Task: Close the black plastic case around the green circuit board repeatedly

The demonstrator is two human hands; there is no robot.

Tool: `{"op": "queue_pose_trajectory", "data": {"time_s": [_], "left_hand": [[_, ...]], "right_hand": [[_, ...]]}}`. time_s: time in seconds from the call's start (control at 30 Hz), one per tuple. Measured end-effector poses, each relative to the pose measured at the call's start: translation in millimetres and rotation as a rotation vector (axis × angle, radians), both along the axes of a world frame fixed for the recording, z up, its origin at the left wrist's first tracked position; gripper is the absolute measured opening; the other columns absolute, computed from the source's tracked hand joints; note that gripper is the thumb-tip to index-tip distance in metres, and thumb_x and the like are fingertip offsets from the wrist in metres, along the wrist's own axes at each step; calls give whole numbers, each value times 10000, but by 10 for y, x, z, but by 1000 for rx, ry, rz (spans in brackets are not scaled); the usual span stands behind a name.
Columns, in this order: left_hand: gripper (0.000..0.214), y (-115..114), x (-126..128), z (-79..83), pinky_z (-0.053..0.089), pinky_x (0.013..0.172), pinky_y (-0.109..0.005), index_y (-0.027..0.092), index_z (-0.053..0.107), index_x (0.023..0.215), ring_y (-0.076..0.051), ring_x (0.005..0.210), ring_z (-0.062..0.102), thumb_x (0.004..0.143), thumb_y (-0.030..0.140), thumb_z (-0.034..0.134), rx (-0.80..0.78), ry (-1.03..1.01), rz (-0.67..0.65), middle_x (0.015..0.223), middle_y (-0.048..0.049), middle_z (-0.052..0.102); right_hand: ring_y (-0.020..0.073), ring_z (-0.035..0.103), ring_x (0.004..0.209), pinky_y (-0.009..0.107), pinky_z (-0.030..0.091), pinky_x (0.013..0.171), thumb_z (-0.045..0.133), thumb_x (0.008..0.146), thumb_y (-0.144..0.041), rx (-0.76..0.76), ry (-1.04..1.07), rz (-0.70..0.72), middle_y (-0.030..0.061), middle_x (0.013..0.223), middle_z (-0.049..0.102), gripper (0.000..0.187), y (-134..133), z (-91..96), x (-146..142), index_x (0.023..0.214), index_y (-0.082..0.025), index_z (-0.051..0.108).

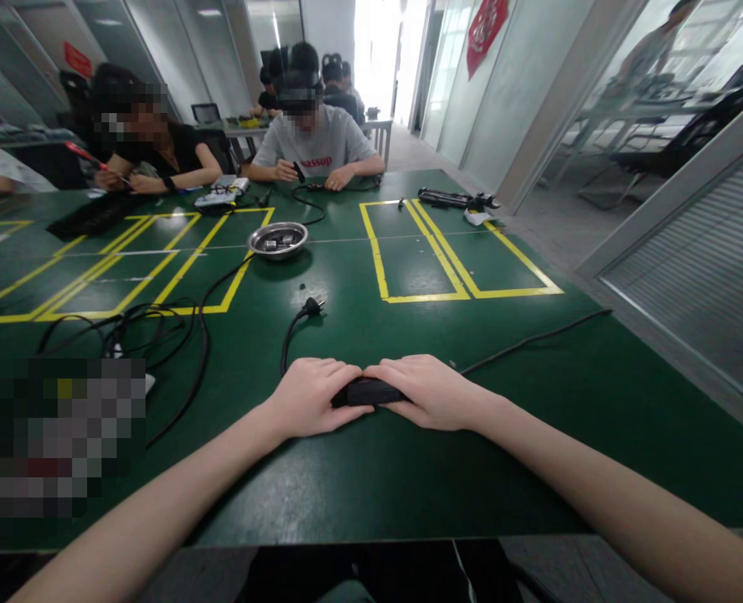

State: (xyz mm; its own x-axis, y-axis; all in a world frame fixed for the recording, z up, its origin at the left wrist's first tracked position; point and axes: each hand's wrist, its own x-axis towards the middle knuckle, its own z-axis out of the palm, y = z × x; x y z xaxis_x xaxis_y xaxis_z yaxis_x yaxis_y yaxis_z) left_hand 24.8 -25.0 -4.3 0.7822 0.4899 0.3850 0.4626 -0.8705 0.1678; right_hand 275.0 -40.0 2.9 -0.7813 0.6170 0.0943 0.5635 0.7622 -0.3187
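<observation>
Left hand (317, 395) and right hand (430, 392) are both gripping this black power adapter (374, 392), fingers basically meeting; power plug's (312, 307) lying just beyond.

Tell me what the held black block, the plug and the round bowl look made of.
Black block: probably plastic, matte, judging by its dull, dark surface.
Plug: likely moulded plastic or rubber, low-sheen; its shiny prongs suggest metal.
Bowl: apparently polished metal, given its silvery, reflective rim.
</observation>
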Motion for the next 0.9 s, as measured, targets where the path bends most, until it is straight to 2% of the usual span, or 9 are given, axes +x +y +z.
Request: {"op": "queue_pose_trajectory", "data": {"time_s": [0.1,0.23,0.43,0.73,0.9], "left_hand": [[439,4,-10,-11,483,625,-290,170,702,982,-191,689,695,1034,567,523,14,19,2,777,-55,742],[434,15,-21,-15,495,631,-293,172,727,987,-188,708,693,1026,564,546,28,11,3,800,-64,749],[420,18,-27,-15,514,646,-294,176,738,1030,-186,725,690,1024,554,555,19,-2,9,835,-67,758],[403,-3,-11,13,523,656,-313,161,723,1052,-201,740,694,1041,518,538,35,-17,-7,896,-80,772],[435,-24,3,28,555,727,-333,175,704,1150,-224,827,702,1006,559,559,-55,10,38,966,-98,755]], "right_hand": [[246,716,943,344,517,805,603,1011,-372,-41,97,-26,110,1085,738,379,8,-17,8,1328,-169,564],[232,720,917,317,509,782,672,965,-377,-33,121,-63,86,1020,734,326,41,-51,57,1215,-171,637],[221,709,876,315,499,752,593,1019,-396,35,88,-13,88,991,726,326,56,-55,85,1238,-161,651],[223,706,864,320,486,754,554,1039,-410,90,64,-16,96,981,728,332,36,-44,63,1213,-145,654],[218,686,843,314,476,737,511,1058,-422,195,10,-12,98,961,712,363,31,-58,51,1244,-139,642]]}}
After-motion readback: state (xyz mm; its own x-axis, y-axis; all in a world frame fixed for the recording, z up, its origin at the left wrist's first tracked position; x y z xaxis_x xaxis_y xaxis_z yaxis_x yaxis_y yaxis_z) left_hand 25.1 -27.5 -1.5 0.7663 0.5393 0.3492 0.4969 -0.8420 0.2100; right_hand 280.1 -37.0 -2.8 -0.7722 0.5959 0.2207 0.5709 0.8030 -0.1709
